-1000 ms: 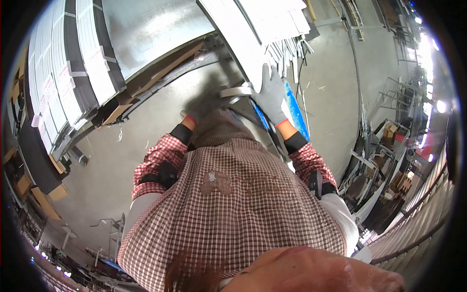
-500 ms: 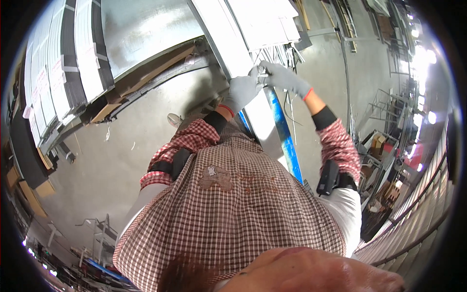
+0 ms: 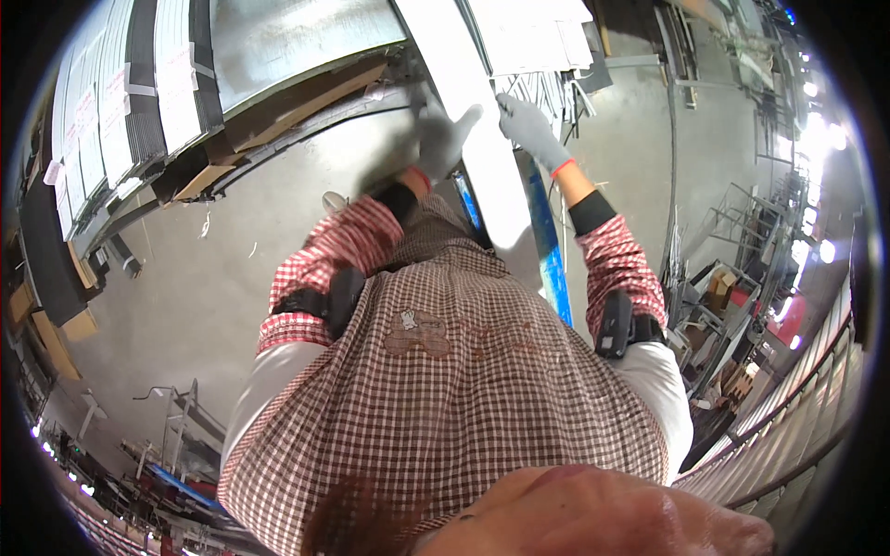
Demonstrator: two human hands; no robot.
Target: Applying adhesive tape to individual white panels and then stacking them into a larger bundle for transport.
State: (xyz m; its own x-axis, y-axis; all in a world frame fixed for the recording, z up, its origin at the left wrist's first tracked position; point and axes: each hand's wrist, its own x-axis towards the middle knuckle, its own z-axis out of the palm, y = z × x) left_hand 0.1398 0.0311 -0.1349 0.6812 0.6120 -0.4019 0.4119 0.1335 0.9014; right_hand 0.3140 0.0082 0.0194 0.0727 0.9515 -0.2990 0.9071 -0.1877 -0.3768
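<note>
A long white panel (image 3: 493, 171) runs away from my body on a stand with blue legs (image 3: 549, 246). My left hand (image 3: 443, 144), in a grey glove with a red cuff, is at the panel's left edge. Its thumb is spread toward the white surface; the other fingers are partly blurred. My right hand (image 3: 530, 128), gloved the same way, is at the right edge with its fingers curled together. Whatever those fingers pinch is too small or hidden to name. Just beyond my right hand, thin metal strips (image 3: 538, 91) lie below a stack of white sheets (image 3: 533, 37).
To the left, bundled white and dark panels (image 3: 181, 88) stand beside a metal-topped table (image 3: 306, 42) with cardboard (image 3: 311, 102) along its edge. Racks and boxes (image 3: 718, 292) are at the right. Scraps (image 3: 206, 224) lie on the grey floor.
My hands were together above the panel with a small pale piece between them. They have moved apart, the left to the left edge, the right to the right edge. The view has shifted slightly.
</note>
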